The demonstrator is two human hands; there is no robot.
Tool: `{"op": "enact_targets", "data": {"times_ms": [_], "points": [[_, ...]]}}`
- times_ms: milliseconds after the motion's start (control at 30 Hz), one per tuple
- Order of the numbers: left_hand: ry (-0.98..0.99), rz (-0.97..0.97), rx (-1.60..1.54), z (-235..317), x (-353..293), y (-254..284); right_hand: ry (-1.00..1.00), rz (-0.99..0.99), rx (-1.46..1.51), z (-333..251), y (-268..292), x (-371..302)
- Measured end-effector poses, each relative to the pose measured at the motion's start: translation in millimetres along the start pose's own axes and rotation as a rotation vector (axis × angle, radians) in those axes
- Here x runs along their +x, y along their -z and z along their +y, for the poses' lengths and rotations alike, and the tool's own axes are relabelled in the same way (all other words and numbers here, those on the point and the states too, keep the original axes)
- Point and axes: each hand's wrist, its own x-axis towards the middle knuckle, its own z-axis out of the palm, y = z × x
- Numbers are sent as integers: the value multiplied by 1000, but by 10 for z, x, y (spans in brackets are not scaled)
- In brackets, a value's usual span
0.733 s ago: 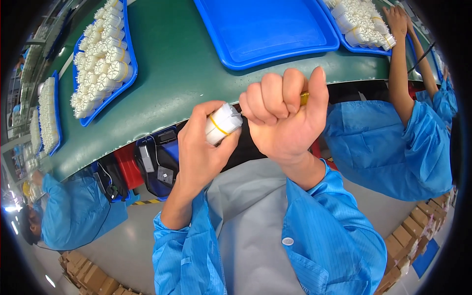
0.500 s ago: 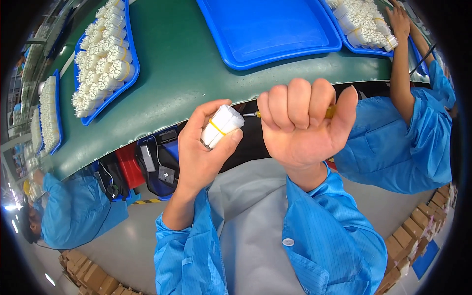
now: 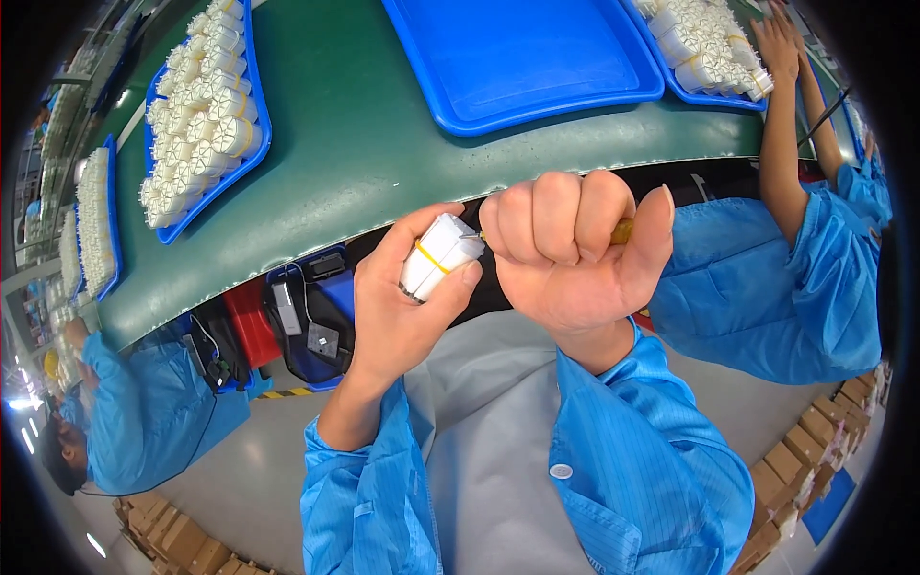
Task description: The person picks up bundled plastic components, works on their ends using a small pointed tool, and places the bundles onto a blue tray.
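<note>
My left hand (image 3: 391, 311) is closed around a white plastic bundle (image 3: 450, 251) with a yellow band about its middle. The bundle is tilted, its upper end facing my right hand (image 3: 575, 264). Fingers curled into a fist, palm up, my right hand grips a screwdriver (image 3: 623, 231) with a yellow handle. Most of that handle is hidden by the fingers. Its thin metal tip reaches the upper end of the bundle; whether it has entered the piece I cannot tell. Both hands are held in front of the table's near edge.
A blue tray (image 3: 479, 123) lies on the green table (image 3: 326, 144). Blue trays of similar white pieces stand left (image 3: 206, 125) and right (image 3: 704, 57). Co-workers in blue sit left (image 3: 153, 412) and right (image 3: 757, 278). Bins (image 3: 251, 326) with devices are below the edge.
My right hand has moved left and slightly down, bringing the screwdriver tip to the bundle. My left hand has shifted slightly right with the bundle. The right co-worker's arms have moved a little.
</note>
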Motion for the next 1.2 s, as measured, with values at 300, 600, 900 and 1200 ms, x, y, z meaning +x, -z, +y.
{"op": "enact_targets", "data": {"times_ms": [300, 600, 900, 1200], "points": [[-87, 2, 212, -76, 30, 17, -103, 119, 98, 89, 73, 4], [151, -83, -383, -220, 56, 117, -56, 159, 97, 9, 43, 101], [167, -65, -582, -155, 23, 65, -39, 142, 43, -39, 92, 37], [122, -58, -196, -84, -57, 32, -30, 67, 10, 41, 10, -2]]}}
